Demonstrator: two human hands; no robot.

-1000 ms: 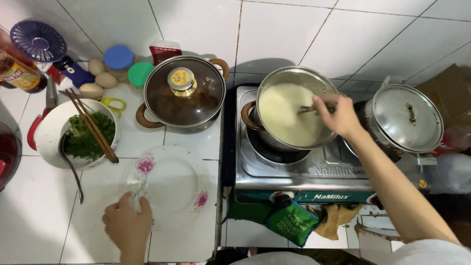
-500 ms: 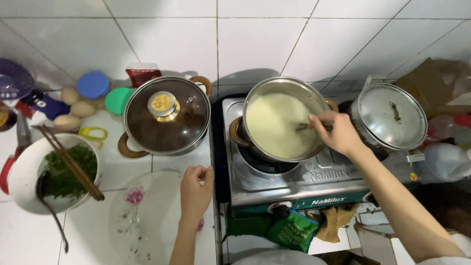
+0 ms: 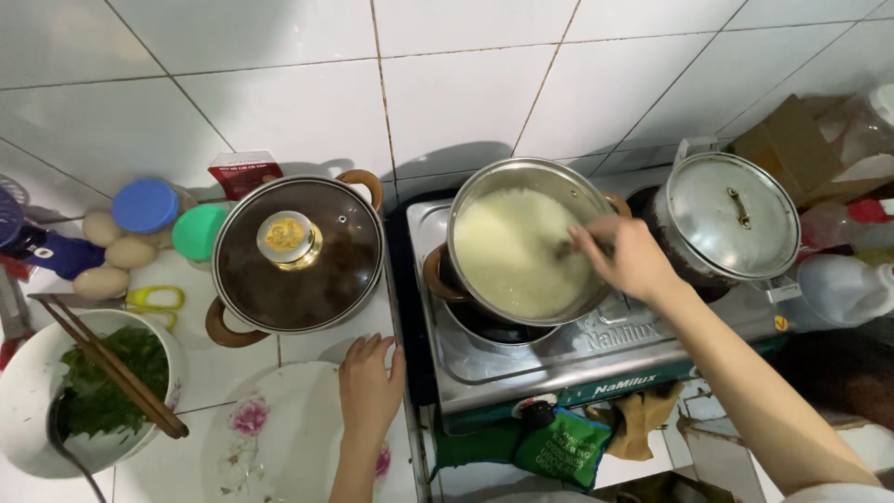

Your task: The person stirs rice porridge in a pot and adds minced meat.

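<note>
one utensil sits half hidden under the right hand.

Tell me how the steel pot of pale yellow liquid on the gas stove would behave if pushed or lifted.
The steel pot of pale yellow liquid looks nearly full, so it is probably heavy and apt to slosh or spill if tilted. It already sits tilted on the gas stove, so a push might slide it. The right hand holds a utensil in it; the left hand rests on the flowered plate.
</note>
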